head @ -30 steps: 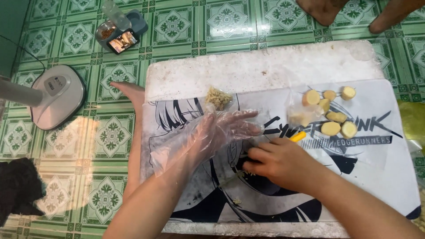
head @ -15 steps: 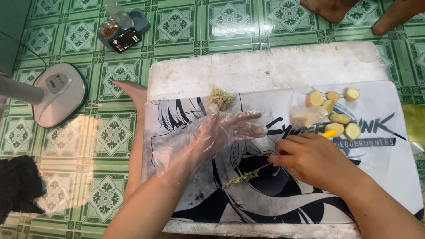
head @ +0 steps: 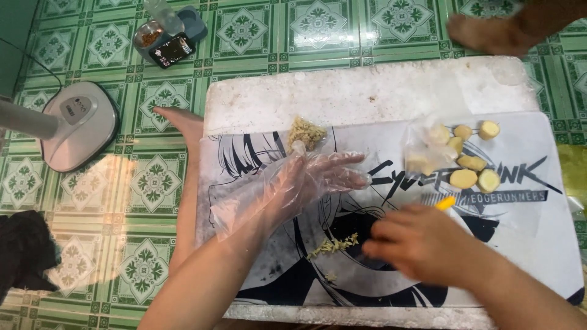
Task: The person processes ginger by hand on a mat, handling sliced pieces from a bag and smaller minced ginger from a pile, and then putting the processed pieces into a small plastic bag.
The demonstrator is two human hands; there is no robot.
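Left hand (head: pixel 318 177), in a loose clear plastic glove, lies flat and open on the printed mat (head: pixel 520 244). Right hand (head: pixel 422 244), closed around a yellow-handled knife (head: pixel 445 203), has swept left; chopped ginger shreds (head: pixel 333 246) now lie gathered beside it.

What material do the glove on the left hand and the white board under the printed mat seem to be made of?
Glove: thin clear plastic film, probably polyethylene; it wrinkles, shines and hangs loose. White board: likely foam polystyrene; matte, grainy, stained, with crumbly edges.

Home floor w/ green patterned tiles (head: pixel 257 36), fan base (head: pixel 79 122), foam-box worktop (head: pixel 367 95).
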